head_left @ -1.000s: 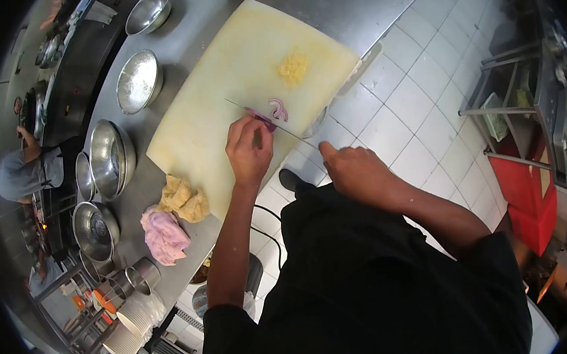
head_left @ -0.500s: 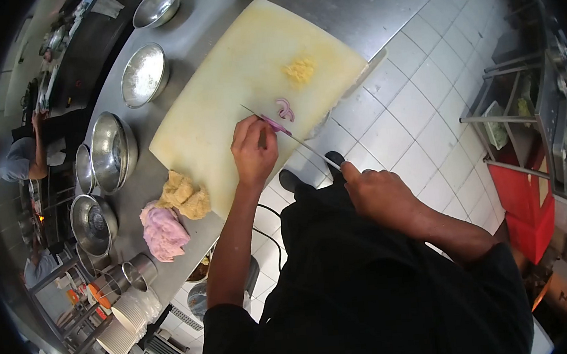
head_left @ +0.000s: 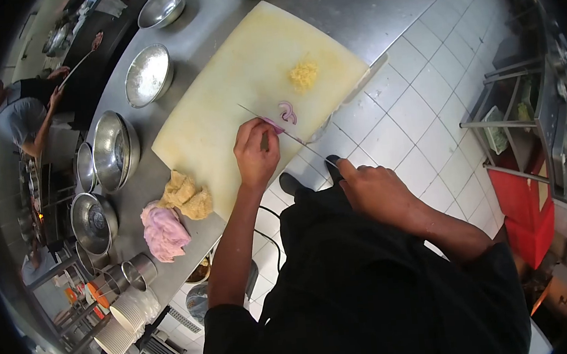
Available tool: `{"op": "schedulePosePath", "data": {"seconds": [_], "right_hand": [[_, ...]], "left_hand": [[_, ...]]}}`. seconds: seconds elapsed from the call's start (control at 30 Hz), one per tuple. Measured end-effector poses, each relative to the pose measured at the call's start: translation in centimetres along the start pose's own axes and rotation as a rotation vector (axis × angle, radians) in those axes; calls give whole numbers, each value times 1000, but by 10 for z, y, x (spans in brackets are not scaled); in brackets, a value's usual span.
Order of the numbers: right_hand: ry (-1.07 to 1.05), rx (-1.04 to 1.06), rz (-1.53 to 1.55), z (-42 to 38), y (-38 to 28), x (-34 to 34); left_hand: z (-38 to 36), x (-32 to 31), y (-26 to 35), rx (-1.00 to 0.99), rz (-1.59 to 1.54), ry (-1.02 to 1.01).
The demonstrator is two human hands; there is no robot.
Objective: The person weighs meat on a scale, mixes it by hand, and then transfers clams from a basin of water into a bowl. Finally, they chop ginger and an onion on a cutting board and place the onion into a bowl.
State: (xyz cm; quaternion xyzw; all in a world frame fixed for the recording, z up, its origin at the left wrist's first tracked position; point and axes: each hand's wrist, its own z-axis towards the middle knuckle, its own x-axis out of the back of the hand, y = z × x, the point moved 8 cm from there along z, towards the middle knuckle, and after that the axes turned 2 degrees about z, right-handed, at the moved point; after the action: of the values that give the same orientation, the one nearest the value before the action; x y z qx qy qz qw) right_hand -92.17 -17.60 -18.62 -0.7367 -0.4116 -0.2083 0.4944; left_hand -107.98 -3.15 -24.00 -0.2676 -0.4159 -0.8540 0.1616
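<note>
Head view – left hand (head_left: 257,158) pinching red onion (head_left: 277,129), right hand (head_left: 378,193) wrapped around the knife (head_left: 297,139)

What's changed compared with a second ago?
The right hand, gripping the long, thin metal knife, has shifted slightly toward the wearer's black clothing. In the background, a grey-shirted co-worker now holds out a long-handled utensil. The left hand still steadies the purple onion piece; the chopped yellow heap stays on the pale rectangular cutting board.

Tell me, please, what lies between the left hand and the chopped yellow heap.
In the head view: the held red onion piece, the knife blade, then loose onion slices.
</note>
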Motion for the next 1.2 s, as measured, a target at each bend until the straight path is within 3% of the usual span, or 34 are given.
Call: {"op": "schedulePosePath", "data": {"seconds": [0.4,0.67,1.2], "right_hand": [[15,1,-20,37,13,-21],[-15,9,14,17,1,3],[-48,-21,-76,31,9,-24]], "left_hand": [[2,2,1,7,1,5],[-5,1,-4,29,-39,2],[-7,3,2,19,3,17]]}}
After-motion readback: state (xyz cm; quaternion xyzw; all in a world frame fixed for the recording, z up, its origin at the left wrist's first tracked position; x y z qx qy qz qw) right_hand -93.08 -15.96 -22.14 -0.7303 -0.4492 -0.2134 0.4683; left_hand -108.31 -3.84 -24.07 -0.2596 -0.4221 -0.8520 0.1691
